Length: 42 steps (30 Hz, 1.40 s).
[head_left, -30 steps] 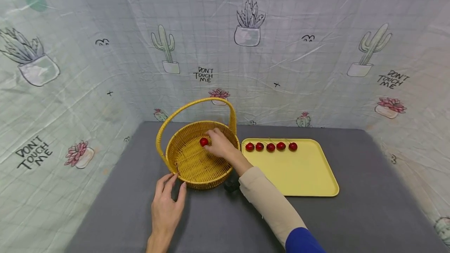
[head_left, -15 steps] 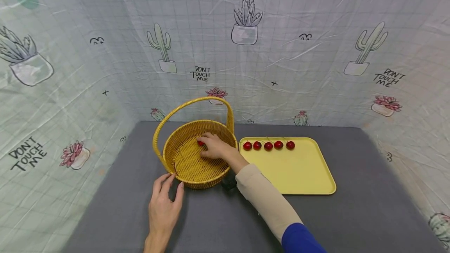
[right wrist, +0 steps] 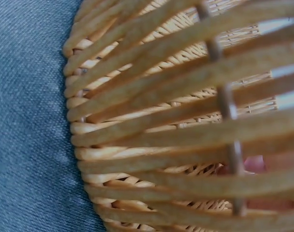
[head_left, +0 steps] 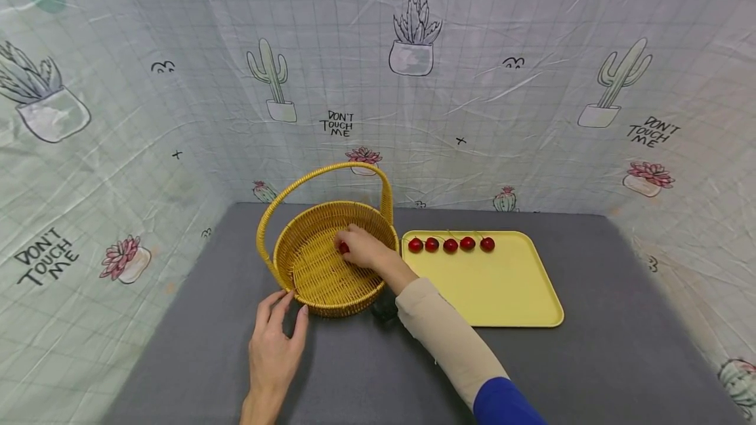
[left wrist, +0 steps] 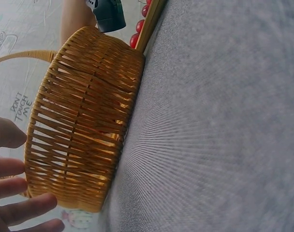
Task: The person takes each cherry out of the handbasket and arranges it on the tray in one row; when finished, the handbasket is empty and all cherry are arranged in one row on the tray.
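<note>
A yellow wicker basket (head_left: 331, 281) with a tall arched handle (head_left: 321, 174) stands on the grey tabletop. My right hand (head_left: 367, 249) reaches inside it from the right, and its fingertips pinch a red cherry (head_left: 344, 248) over the woven bottom. In the right wrist view, the basket wall (right wrist: 161, 130) covers most of the picture, and only bits of a finger (right wrist: 256, 164) show through the gaps. My left hand (head_left: 276, 349) rests its fingertips against the near left rim. The left wrist view shows those fingers (left wrist: 28, 210) spread beside the basket's wall (left wrist: 79, 125).
Right of the basket lies a yellow tray (head_left: 508, 294) with several stemmed cherries (head_left: 451, 246) in a row along its far side. A dark device (left wrist: 110, 17) is at my right wrist, close to the basket's outside. A patterned cloth (head_left: 461, 110) hangs behind the table.
My right hand has moved from beside the cherry to over it, and its fingers have closed in. The cherry has come slightly nearer. The left hand stays at the rim.
</note>
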Tool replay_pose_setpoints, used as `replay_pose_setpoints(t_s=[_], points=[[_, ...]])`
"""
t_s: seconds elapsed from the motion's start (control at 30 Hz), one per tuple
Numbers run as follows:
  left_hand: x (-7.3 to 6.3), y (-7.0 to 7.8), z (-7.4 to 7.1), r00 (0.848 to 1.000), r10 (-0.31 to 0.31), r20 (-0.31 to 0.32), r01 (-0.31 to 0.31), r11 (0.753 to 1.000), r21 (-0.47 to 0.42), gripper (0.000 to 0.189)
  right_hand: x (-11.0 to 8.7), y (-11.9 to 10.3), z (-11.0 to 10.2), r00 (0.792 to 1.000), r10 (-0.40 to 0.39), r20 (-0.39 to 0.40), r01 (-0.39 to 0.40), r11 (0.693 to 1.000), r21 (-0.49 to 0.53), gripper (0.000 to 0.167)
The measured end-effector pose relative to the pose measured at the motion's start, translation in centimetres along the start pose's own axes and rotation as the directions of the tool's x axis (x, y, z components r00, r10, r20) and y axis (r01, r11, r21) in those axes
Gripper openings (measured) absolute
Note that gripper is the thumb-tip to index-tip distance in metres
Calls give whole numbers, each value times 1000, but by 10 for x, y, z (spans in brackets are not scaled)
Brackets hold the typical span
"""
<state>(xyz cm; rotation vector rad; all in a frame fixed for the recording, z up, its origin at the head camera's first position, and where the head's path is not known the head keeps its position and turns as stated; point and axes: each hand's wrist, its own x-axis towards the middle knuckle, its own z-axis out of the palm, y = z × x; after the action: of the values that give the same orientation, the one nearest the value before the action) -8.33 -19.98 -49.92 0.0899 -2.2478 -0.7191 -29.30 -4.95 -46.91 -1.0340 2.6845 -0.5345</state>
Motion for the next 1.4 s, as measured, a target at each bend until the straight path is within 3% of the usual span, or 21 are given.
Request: replay_pose_setpoints(t_s=[0.2, 0.37, 0.63, 1.0, 1.4], points=[[-1, 1, -1, 1000, -9, 9, 9, 1000, 5, 35, -3, -2, 0, 1000, 4, -7, -4, 1000, 14, 28], [-2, 1, -1, 1000, -6, 8, 6, 1000, -3, 35, -6, -5, -2, 999, 3, -51, -1, 1000, 28, 37], [-2, 1, -2, 1000, 7, 5, -7, 1000, -6, 35, -16, -7, -13, 989, -47, -143, 53, 998, 39, 36], [0, 2, -3, 1000, 5, 7, -5, 1000, -11, 34, -48, -3, -47, 964, -33, -264, 85, 978, 189, 31], [0, 2, -4, 1000, 4, 3, -4, 1000, -18, 34, -83, 17, -65, 936, -7, -352, 70, 983, 167, 32]])
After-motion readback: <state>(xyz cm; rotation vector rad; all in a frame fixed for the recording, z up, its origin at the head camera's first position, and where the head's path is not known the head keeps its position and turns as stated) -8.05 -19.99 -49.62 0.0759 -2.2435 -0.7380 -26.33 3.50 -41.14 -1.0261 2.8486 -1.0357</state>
